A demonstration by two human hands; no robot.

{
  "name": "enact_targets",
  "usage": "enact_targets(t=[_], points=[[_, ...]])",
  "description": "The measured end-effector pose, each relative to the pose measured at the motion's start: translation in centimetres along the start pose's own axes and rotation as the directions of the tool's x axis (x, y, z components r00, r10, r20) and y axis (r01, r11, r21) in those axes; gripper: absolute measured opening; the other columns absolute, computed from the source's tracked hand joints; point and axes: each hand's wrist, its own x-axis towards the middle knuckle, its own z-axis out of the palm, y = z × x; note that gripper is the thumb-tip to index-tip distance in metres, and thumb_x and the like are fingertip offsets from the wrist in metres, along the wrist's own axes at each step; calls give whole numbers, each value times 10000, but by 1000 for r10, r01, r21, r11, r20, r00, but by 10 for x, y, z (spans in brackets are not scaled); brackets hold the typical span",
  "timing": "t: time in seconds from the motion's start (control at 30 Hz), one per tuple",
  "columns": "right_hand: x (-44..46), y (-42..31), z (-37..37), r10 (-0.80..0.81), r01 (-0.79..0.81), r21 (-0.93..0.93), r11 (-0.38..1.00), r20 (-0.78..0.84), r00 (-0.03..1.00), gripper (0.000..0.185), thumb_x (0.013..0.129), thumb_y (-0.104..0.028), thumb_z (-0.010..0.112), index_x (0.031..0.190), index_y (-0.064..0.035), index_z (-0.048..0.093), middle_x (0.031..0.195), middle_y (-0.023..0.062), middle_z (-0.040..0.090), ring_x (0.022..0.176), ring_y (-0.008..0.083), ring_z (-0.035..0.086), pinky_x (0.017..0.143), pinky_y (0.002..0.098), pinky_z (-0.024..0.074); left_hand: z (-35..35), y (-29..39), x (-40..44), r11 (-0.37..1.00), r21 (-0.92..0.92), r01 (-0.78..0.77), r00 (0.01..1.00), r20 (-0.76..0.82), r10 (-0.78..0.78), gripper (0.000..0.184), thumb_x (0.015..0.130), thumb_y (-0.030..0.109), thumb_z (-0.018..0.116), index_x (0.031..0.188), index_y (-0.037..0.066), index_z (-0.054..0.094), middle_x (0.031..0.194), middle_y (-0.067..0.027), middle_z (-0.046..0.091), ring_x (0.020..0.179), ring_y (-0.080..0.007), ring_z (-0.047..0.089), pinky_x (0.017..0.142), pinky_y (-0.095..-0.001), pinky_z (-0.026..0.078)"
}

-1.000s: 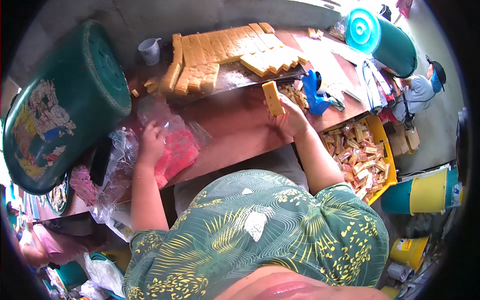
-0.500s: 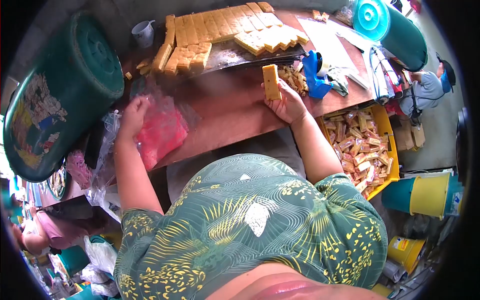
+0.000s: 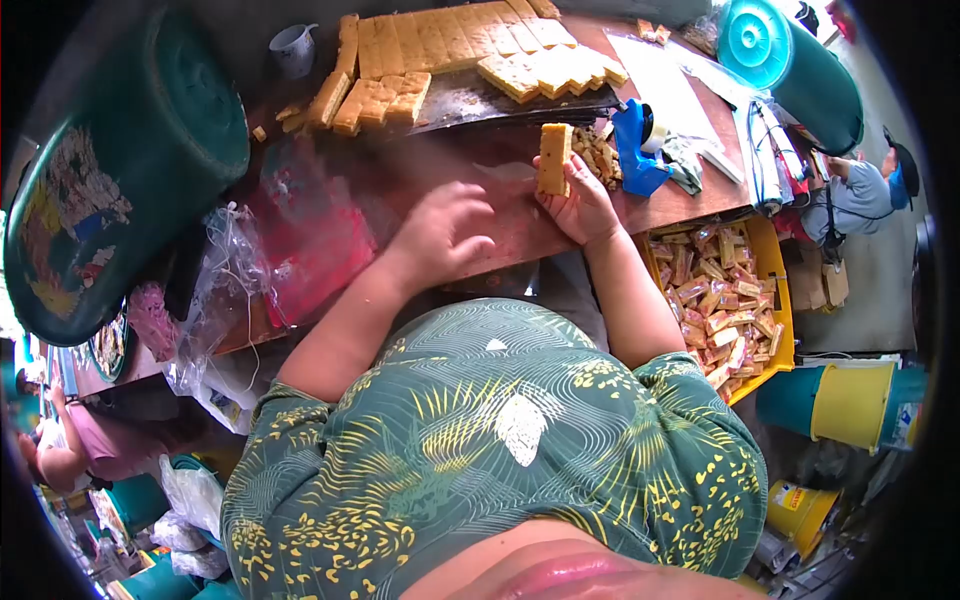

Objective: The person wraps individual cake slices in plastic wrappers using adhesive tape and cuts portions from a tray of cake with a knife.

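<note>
My right hand (image 3: pixel 585 208) holds a golden rectangular cake bar (image 3: pixel 554 160) upright between thumb and fingers, over the brown table. My left hand (image 3: pixel 450 230) is over the table to the left of the bar, apart from it. Its fingers are slightly blurred, with the thumb away from them. A faint clear film (image 3: pixel 508 178) shows between the two hands; whether I touch it I cannot tell. Pink plastic wrappers (image 3: pixel 315 245) lie at the table's left front. Beyond my hands, rows of cut cake (image 3: pixel 440 45) rest on a dark tray (image 3: pixel 470 108).
A blue tape dispenser (image 3: pixel 637 150) and cake scraps (image 3: pixel 597 160) are beside my right hand. A yellow crate (image 3: pixel 783 290) of wrapped bars stands at the right. A big green bin (image 3: pixel 200 130) leans at the left, near a white mug (image 3: pixel 292 50). Another person (image 3: pixel 855 190) is at far right.
My left hand has left the pink wrappers and moved right, towards the cake bar. My right hand keeps its hold on the bar, almost in place.
</note>
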Motion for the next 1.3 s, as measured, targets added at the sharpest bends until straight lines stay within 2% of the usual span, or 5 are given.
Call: enact_targets(t=[0.27,0.47,0.8,1.1,1.3], points=[[-2,-11,75,-46,146,-892,428,140,989,596,928,-22,742,1470,-73,500,1253,71,640,1116,122,609,958,293,524,-5,-9,-42,795,467,388,917,-106,-385,834,811,619,758,1464,153,532,1570,-38,448,1522,-317,292,1232,-599,207],[17,28,74,46,387,-917,-96,384,922,578,768,-138,861,1305,-92,651,1189,124,689,1119,331,626,981,424,526,-3,-10,-45,800,463,381,923,-143,-357,827,814,634,746,1451,154,532,1551,-40,459,1513,-318,309,1226,-615,206],[8,25,77,-6,376,-913,-158,381,924,526,770,-187,862,1263,-138,685,1222,90,672,1178,332,588,1070,458,446,-2,-15,-46,817,443,369,929,-158,-333,831,800,643,755,1433,148,543,1539,-44,464,1517,-313,303,1223,-618,194],[-82,37,61,81,515,-769,-379,527,846,341,812,-243,788,1151,-240,751,1126,4,663,1095,258,606,1014,430,445,-28,-45,25,988,-22,151,926,-346,-149,287,931,246,716,1104,17,723,1251,-174,664,1143,-381,642,1011,-448,505],[-83,18,66,169,459,-848,-265,428,888,193,851,-205,775,1041,-235,793,1011,-29,696,1009,205,631,935,403,482,6,-55,55,859,428,282,937,-314,-152,388,891,345,760,1130,40,756,1190,-172,690,1086,-370,672,965,-455,534]])
